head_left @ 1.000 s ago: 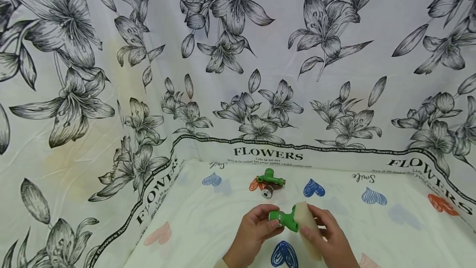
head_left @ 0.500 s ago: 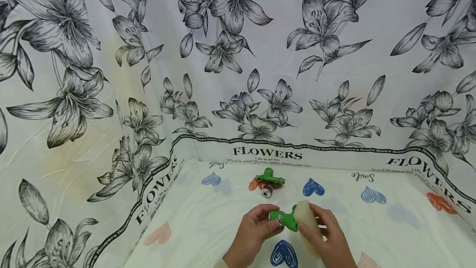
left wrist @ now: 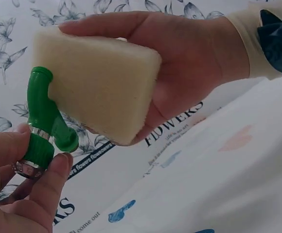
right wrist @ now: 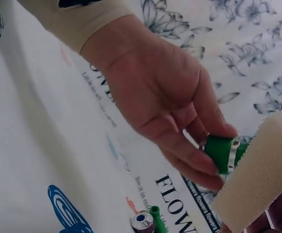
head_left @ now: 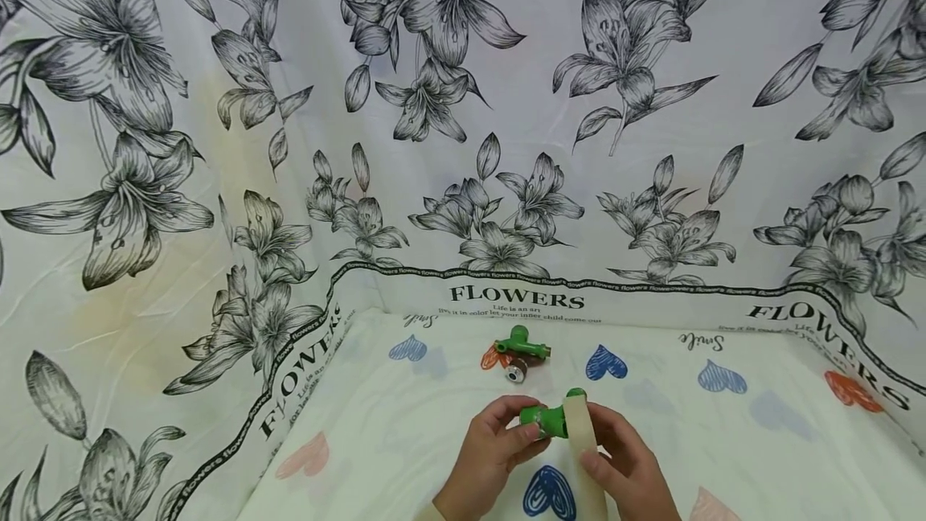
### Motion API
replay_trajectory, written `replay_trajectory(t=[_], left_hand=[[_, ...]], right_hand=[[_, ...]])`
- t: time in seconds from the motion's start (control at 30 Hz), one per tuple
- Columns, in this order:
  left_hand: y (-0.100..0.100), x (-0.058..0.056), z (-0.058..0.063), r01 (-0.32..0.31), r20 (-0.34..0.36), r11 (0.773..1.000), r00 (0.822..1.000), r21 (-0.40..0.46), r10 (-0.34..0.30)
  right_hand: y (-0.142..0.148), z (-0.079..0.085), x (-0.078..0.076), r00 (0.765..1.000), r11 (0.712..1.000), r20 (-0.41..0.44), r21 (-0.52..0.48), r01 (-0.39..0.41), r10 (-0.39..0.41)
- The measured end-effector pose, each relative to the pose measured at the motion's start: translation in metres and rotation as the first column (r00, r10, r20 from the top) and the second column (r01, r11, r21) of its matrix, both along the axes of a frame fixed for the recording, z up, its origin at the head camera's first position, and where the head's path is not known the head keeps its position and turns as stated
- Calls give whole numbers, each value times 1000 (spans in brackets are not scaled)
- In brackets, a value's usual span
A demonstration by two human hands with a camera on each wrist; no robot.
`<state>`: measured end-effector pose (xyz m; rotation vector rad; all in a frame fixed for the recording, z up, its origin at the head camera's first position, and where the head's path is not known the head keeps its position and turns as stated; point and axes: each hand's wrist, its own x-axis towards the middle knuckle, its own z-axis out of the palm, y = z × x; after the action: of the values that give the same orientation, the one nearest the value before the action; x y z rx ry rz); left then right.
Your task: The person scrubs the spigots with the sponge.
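Seeing a white heart-print cloth (head_left: 405, 449) spreading below the green branched fitting (left wrist: 43, 107) and a lily-print curtain (head_left: 506, 115) hanging beyond it. Pinching that fitting in the left hand (head_left: 495, 449); gripping a beige sponge block (head_left: 581, 428) in the right hand (head_left: 628, 457), just right of it. Showing in the head and right wrist views only: a second green fitting (head_left: 522, 344) and a brown-and-chrome piece (head_left: 516, 371) lying beyond it. Showing both its branches only in the left wrist view.

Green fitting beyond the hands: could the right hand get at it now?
Probably not without letting go: the right hand grips a sponge, though that green fitting lies uncovered.
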<state>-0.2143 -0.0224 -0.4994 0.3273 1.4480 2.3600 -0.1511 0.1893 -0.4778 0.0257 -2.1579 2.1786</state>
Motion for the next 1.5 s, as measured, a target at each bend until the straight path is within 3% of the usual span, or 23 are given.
replay_trajectory(t=[0.13,0.3,0.4,0.5,0.6,0.67,0.87,1.07,1.2,1.33,1.5], left_hand=[[2,-1,-2,4,-16,994,1000,-109,-5],[5,1,-5,28,-68,966,997,-255,-47],[8,4,-7,72,-92,965,991,-253,-98],[9,8,-10,114,-96,969,986,-221,-138],[9,10,-11,142,-115,969,979,-204,-168],[9,11,-11,162,-136,967,972,-195,-190],[8,9,-8,187,-137,966,967,-178,-213],[6,10,-6,211,-125,963,964,-166,-233],[6,11,-5,222,-153,961,957,-167,-247],[6,10,-4,204,-160,963,959,-176,-232],[7,8,-7,150,-136,969,975,-194,-178]], right_hand=[[-5,2,3,998,1000,-57,-11,26,-26],[-11,0,6,987,996,-150,54,71,-63],[-14,-5,6,964,977,-252,167,135,-90],[-16,-8,4,943,935,-308,279,219,-128],[-14,-9,3,944,900,-290,349,260,-160],[-11,-10,1,954,891,-242,373,258,-175],[1,-13,-8,976,893,-79,394,217,-202],[6,-18,-13,965,875,-47,412,254,-258],[6,-18,-13,968,890,-12,392,235,-251],[3,-16,-10,977,907,-31,366,206,-209],[-11,-12,-3,980,931,-134,318,181,-145]])
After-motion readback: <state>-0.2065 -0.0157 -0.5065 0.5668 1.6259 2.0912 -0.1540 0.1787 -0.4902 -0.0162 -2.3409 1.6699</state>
